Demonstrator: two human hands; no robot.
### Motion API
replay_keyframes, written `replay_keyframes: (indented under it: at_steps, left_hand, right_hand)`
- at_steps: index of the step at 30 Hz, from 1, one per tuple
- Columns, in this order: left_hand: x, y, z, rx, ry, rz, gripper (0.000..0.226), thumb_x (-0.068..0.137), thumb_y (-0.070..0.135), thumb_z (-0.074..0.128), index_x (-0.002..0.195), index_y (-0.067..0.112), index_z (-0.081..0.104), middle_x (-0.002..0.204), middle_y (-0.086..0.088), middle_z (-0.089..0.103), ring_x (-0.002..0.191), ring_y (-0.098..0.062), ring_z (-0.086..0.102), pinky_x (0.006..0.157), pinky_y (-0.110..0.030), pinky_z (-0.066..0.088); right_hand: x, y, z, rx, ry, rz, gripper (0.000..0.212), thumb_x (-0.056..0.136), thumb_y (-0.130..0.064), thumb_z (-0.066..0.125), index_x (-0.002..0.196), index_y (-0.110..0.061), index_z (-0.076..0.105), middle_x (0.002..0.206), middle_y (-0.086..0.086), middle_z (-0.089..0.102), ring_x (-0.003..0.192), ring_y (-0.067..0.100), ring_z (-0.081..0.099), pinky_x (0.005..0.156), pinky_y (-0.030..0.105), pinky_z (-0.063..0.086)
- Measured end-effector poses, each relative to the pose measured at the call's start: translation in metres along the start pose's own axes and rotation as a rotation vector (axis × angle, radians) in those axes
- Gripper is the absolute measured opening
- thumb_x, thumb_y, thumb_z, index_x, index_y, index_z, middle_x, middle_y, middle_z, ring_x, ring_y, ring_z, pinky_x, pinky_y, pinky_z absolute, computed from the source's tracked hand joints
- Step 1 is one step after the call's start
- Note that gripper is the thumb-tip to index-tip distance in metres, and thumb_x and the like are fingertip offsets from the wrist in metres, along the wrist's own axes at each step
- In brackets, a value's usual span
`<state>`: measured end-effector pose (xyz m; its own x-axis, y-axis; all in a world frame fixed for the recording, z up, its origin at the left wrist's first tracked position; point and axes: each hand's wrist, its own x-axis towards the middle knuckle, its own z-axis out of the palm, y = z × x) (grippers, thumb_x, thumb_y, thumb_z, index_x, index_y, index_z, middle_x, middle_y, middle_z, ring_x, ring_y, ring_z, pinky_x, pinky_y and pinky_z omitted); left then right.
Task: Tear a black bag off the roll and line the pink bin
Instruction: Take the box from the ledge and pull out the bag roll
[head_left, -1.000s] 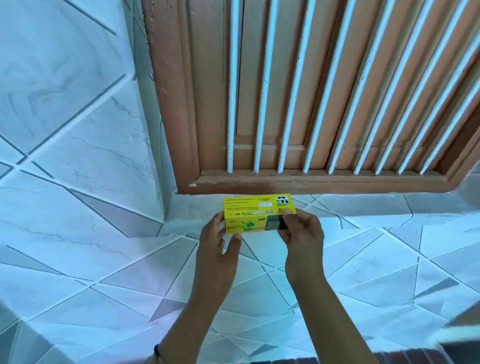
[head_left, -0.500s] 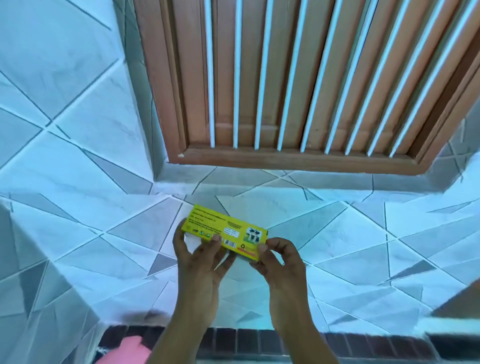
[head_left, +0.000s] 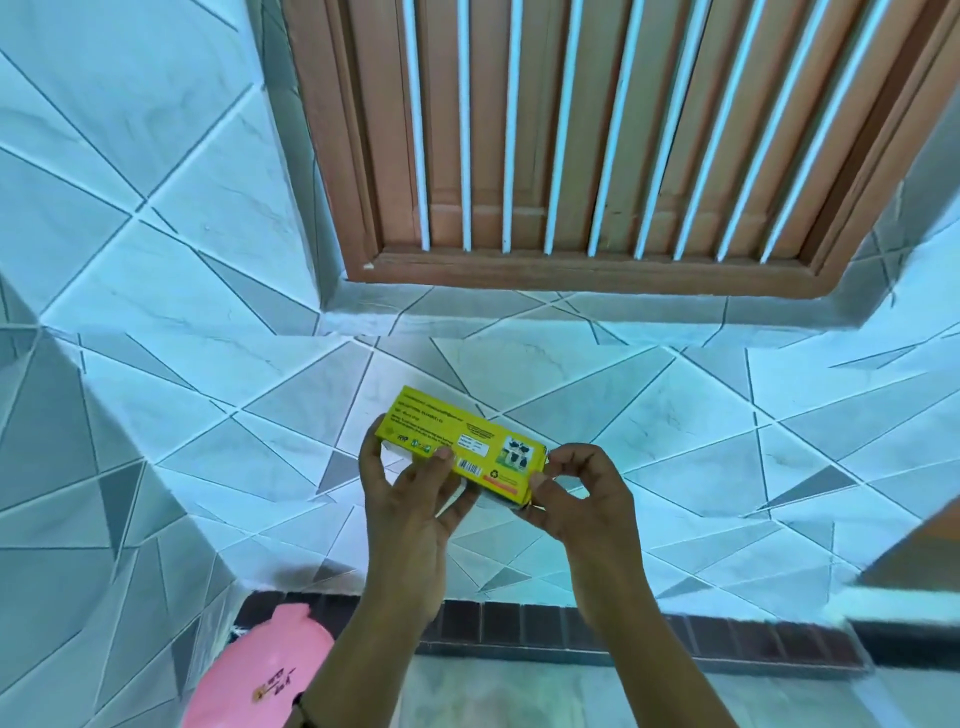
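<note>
A yellow bin-bag box (head_left: 460, 444) with printed text and a barcode is held in front of me, tilted down to the right. My left hand (head_left: 410, 493) grips its left half from below, thumb on the front face. My right hand (head_left: 574, 491) pinches the box's right end with its fingertips. No black bag or roll shows outside the box. The pink bin (head_left: 260, 675) with its rounded lid sits at the bottom left, partly hidden behind my left forearm.
A blue-white tiled wall (head_left: 156, 260) fills the view, with a wooden window frame and white bars (head_left: 597, 156) above. A dark brick strip (head_left: 649, 639) runs along the wall's foot. A brown edge (head_left: 924, 551) juts in at the right.
The view has tipped downward, so the window rose in frame and the pink bin came into sight. The box has tilted down to the right and my right fingers moved to its end.
</note>
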<state>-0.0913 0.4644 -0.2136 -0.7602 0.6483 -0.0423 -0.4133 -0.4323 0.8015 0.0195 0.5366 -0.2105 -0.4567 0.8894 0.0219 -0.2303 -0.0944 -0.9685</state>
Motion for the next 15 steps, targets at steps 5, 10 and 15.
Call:
replay_keyframes:
  at_steps: [5, 10, 15]
  left_hand:
    - [0.006, 0.007, 0.001, -0.033, -0.028, -0.014, 0.052, 0.086, 0.002, 0.055, 0.125, 0.035, 0.043, 0.088, 0.004, 0.073, 0.086, -0.03, 0.063, 0.085, -0.047, 0.053]
    - [0.018, 0.02, -0.018, -0.169, 0.005, -0.059, 0.042, 0.086, 0.006, 0.053, 0.12, 0.03, 0.044, 0.097, -0.009, 0.061, 0.071, -0.024, 0.068, 0.075, -0.045, 0.057]
    - [0.025, 0.024, -0.034, -0.137, 0.042, -0.063, 0.047, 0.085, 0.003, 0.055, 0.123, 0.029, 0.043, 0.105, -0.01, 0.059, 0.08, -0.029, 0.063, 0.08, -0.047, 0.055]
  right_hand:
    - [0.002, -0.01, 0.001, -0.157, -0.054, -0.11, 0.026, 0.085, 0.006, 0.056, 0.1, -0.015, 0.059, 0.096, 0.016, 0.051, 0.074, 0.025, 0.072, 0.07, 0.036, 0.06]
    - [0.004, -0.014, -0.004, -0.113, -0.134, -0.121, 0.031, 0.081, 0.008, 0.057, 0.093, -0.019, 0.066, 0.095, 0.006, 0.059, 0.068, 0.022, 0.066, 0.067, 0.035, 0.058]
    - [0.004, 0.008, 0.006, -0.787, 0.0, -0.523, 0.039, 0.079, -0.008, 0.055, 0.107, -0.035, 0.059, 0.116, -0.015, 0.052, 0.101, 0.003, 0.057, 0.079, 0.009, 0.046]
